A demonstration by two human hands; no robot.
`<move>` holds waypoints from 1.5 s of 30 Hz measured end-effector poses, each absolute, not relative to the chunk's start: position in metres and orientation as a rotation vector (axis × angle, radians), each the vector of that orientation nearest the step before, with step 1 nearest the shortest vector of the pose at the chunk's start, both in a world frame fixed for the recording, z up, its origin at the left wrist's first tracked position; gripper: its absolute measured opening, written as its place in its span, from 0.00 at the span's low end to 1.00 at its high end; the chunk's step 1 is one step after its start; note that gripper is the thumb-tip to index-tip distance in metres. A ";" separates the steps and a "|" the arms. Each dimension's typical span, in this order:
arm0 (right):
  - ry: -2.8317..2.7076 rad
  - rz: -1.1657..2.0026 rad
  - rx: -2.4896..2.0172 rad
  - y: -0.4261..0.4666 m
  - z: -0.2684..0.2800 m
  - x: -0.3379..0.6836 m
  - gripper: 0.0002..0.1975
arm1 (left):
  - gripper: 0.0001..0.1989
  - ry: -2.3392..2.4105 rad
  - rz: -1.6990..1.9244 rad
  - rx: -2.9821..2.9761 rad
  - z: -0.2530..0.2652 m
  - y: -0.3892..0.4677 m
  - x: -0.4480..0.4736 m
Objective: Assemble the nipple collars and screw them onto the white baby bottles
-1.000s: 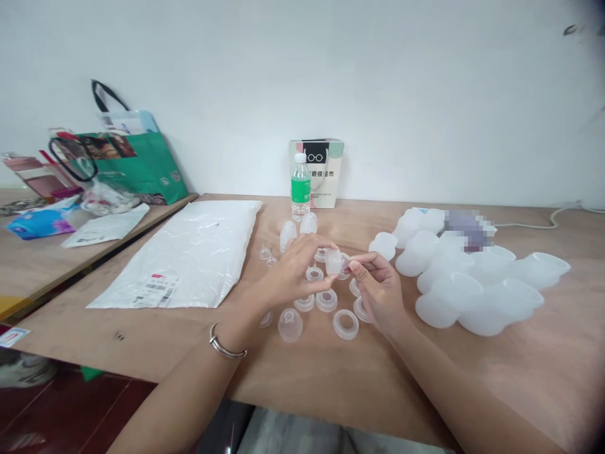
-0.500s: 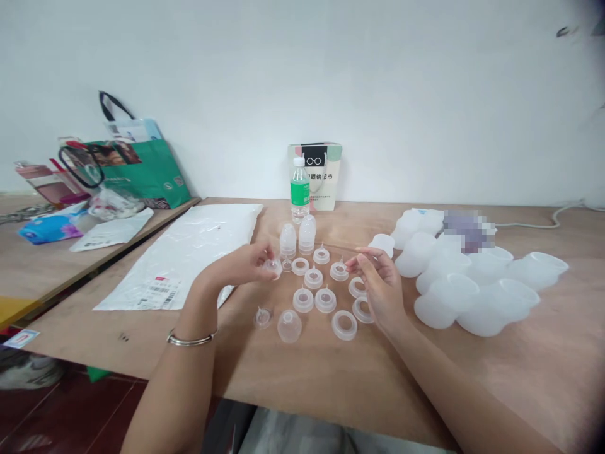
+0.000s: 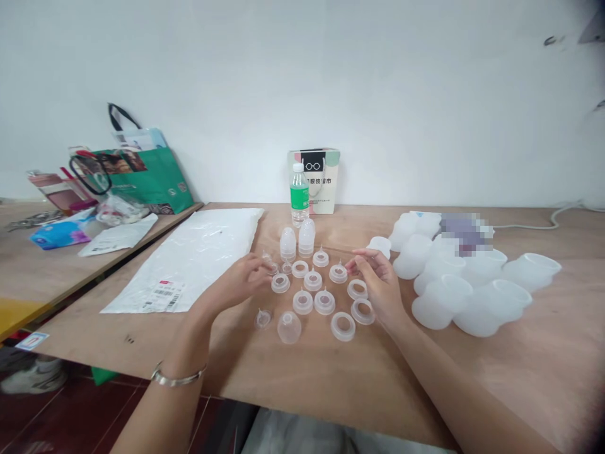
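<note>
My left hand point(image 3: 246, 277) hovers with fingers apart over the left end of the small parts, its fingertips at a clear teat point(image 3: 267, 257). Just below them lies a translucent ring point(image 3: 280, 283). My right hand point(image 3: 378, 277) is closed in a pinch beside a collar ring with a teat point point(image 3: 338, 272); what it pinches, if anything, is too small to make out. More rings with teats point(image 3: 312, 279) stand between the hands, and plain rings point(image 3: 343, 326) lie nearer me. A domed cap point(image 3: 289, 327) and a loose teat point(image 3: 263, 318) sit at the front.
Two domed clear caps point(image 3: 288, 244) stand behind the rings, before a water bottle point(image 3: 299, 195) and paper bag point(image 3: 326, 180). Several frosted bottles point(image 3: 444, 302) cluster at the right. A white mailing bag point(image 3: 189, 252) lies left; a green bag point(image 3: 155, 176) stands beyond it.
My left hand has let go of the clear ring-shaped piece, which now rests on the table, and has drawn back slightly left. My right hand stays nearly in place. The view has shifted slightly.
</note>
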State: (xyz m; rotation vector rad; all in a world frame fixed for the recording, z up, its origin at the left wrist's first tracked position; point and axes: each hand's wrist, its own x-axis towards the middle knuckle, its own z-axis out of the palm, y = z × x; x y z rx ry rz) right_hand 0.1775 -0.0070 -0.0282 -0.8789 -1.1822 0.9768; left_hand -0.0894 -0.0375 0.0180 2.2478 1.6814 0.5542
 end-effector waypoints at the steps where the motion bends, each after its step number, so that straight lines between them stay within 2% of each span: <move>1: -1.230 0.956 -0.920 -0.006 -0.025 0.181 0.08 | 0.14 1.700 0.576 2.226 0.019 -0.046 -0.092; 3: -1.448 0.931 -1.015 -0.007 -0.017 0.193 0.07 | 0.17 1.681 0.510 2.184 0.021 -0.064 -0.095; 9: -2.282 0.872 -1.249 -0.012 -0.010 0.231 0.01 | 0.15 1.491 0.259 2.195 0.011 -0.094 -0.088; 12: -2.421 0.793 -1.192 -0.013 -0.017 0.235 0.06 | 0.12 1.508 0.254 2.244 0.003 -0.091 -0.082; 18: -2.420 0.747 -1.156 -0.013 -0.018 0.228 0.06 | 0.09 1.586 0.228 2.217 0.003 -0.081 -0.086; 21: -2.299 0.805 -1.076 -0.015 -0.006 0.222 0.02 | 0.07 1.628 0.319 2.175 0.024 -0.079 -0.092; 23: -2.077 0.923 -1.008 -0.018 0.003 0.216 0.04 | 0.08 1.646 0.525 2.208 0.042 -0.075 -0.092; 28: -1.482 1.551 -0.774 -0.020 0.001 0.196 0.08 | 0.20 1.220 1.182 2.199 0.055 -0.047 -0.059; 29: -1.347 1.668 -0.710 -0.020 -0.003 0.192 0.07 | 0.21 1.109 1.300 2.147 0.051 -0.040 -0.049; 31: -1.106 1.832 -0.613 -0.020 -0.011 0.183 0.06 | 0.16 0.939 1.482 2.050 0.037 -0.028 -0.029; 34: -0.906 1.966 -0.575 -0.021 -0.020 0.174 0.06 | 0.09 0.865 1.603 1.964 0.016 -0.022 -0.007; 45: -0.776 2.042 -0.480 -0.027 -0.027 0.163 0.06 | 0.09 0.960 1.705 2.063 -0.006 -0.036 -0.006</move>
